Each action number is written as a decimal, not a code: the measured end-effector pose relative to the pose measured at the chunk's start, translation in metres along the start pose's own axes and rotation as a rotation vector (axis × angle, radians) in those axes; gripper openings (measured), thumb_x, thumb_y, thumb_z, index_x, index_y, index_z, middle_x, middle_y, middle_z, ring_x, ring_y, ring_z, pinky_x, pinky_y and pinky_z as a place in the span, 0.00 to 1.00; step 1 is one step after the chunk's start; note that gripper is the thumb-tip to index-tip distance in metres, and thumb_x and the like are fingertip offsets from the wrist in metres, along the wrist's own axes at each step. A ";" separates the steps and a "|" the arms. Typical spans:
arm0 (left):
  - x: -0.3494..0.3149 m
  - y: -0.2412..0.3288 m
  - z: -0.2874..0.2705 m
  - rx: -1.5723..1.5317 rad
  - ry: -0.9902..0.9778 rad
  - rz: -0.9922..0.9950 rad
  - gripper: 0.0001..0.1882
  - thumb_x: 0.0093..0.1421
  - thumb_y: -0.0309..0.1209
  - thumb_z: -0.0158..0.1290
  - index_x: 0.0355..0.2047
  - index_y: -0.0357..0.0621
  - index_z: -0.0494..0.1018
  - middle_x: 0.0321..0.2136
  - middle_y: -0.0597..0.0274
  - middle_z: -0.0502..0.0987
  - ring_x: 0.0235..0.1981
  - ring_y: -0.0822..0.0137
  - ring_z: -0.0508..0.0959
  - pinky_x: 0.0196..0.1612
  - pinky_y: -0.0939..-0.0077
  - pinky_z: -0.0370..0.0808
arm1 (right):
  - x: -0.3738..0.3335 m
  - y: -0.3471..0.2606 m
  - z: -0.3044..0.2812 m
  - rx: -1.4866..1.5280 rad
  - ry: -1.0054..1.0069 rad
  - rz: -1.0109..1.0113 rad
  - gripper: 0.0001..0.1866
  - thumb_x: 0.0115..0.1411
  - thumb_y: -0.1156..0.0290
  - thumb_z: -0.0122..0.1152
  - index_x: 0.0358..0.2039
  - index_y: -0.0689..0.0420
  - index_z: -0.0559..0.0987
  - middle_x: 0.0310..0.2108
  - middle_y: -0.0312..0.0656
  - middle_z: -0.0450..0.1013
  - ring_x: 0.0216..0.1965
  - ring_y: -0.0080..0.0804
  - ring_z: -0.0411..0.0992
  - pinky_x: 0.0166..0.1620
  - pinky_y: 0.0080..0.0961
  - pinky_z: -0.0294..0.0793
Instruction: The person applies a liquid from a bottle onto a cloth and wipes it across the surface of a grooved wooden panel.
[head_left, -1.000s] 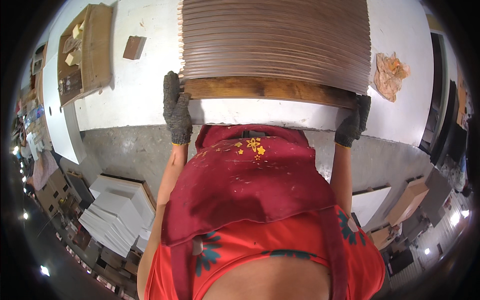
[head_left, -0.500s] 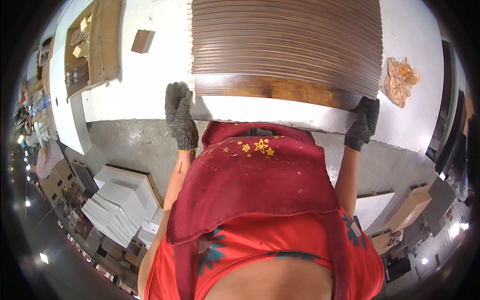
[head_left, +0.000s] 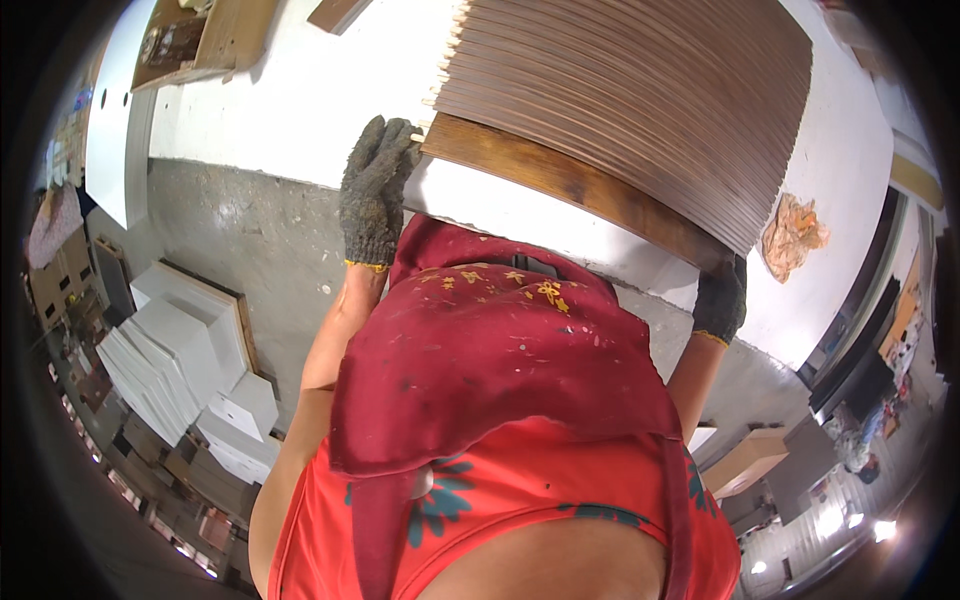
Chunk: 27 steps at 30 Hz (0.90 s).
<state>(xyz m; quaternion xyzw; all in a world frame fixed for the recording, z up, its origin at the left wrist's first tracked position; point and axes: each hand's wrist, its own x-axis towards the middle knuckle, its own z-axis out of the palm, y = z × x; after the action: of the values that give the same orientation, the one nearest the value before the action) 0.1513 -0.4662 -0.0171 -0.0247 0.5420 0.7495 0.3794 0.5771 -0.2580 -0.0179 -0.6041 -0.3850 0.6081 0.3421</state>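
A stack of long brown wooden strips (head_left: pixel 630 110) lies side by side on the white worktop, pale dowel pegs sticking out at the left ends. Nearest me is a wider, glossier brown wooden board (head_left: pixel 560 185), lying along the near side of the stack. My left hand (head_left: pixel 375 195), in a dark grey knitted glove, is at that board's left end, its fingers stretched out beside a peg. At the opposite end, my gloved right hand (head_left: pixel 720 300) is closed about the board's corner, with some fingers hidden.
A crumpled orange-brown wrapper (head_left: pixel 793 238) lies right of the stack. An open cardboard box (head_left: pixel 235 40) and a brown block (head_left: pixel 338 12) are at the far left. White panels (head_left: pixel 165 360) are stacked on the grey floor at left, below the worktop's near edge.
The view has turned, so the worktop and strips now slant down to the right. Both hands remain at the ends of the near board.
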 end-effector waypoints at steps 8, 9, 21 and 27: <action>-0.003 -0.004 -0.006 -0.170 -0.016 0.008 0.32 0.61 0.22 0.49 0.63 0.25 0.51 0.59 0.38 0.63 0.58 0.53 0.68 0.61 0.64 0.68 | 0.000 -0.009 -0.009 -0.941 -0.127 -0.303 0.18 0.64 0.68 0.54 0.52 0.62 0.71 0.49 0.46 0.70 0.51 0.41 0.69 0.52 0.33 0.70; -0.004 -0.005 -0.005 -0.188 -0.011 0.014 0.32 0.61 0.22 0.49 0.63 0.25 0.51 0.59 0.38 0.62 0.59 0.52 0.68 0.61 0.63 0.68 | 0.004 -0.007 -0.015 -0.744 -0.119 -0.264 0.16 0.63 0.70 0.56 0.49 0.61 0.73 0.47 0.47 0.72 0.48 0.43 0.71 0.49 0.33 0.71; -0.021 -0.021 0.015 -0.054 -0.058 -0.085 0.39 0.56 0.19 0.55 0.66 0.31 0.49 0.52 0.44 0.71 0.50 0.57 0.75 0.54 0.66 0.74 | -0.002 -0.018 -0.008 -1.225 -0.167 -0.540 0.14 0.60 0.71 0.58 0.46 0.61 0.76 0.45 0.49 0.74 0.47 0.47 0.72 0.48 0.33 0.72; -0.019 -0.037 0.019 -0.056 -0.067 -0.011 0.51 0.52 0.16 0.60 0.68 0.38 0.39 0.50 0.45 0.69 0.46 0.56 0.77 0.43 0.62 0.82 | 0.007 -0.008 -0.017 -0.469 -0.075 -0.043 0.21 0.63 0.70 0.54 0.53 0.67 0.69 0.52 0.48 0.68 0.52 0.38 0.69 0.53 0.28 0.72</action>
<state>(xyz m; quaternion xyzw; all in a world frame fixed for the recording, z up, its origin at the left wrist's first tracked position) 0.1939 -0.4568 -0.0298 -0.0132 0.5077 0.7626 0.4006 0.5932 -0.2474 -0.0141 -0.6357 -0.5410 0.5167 0.1906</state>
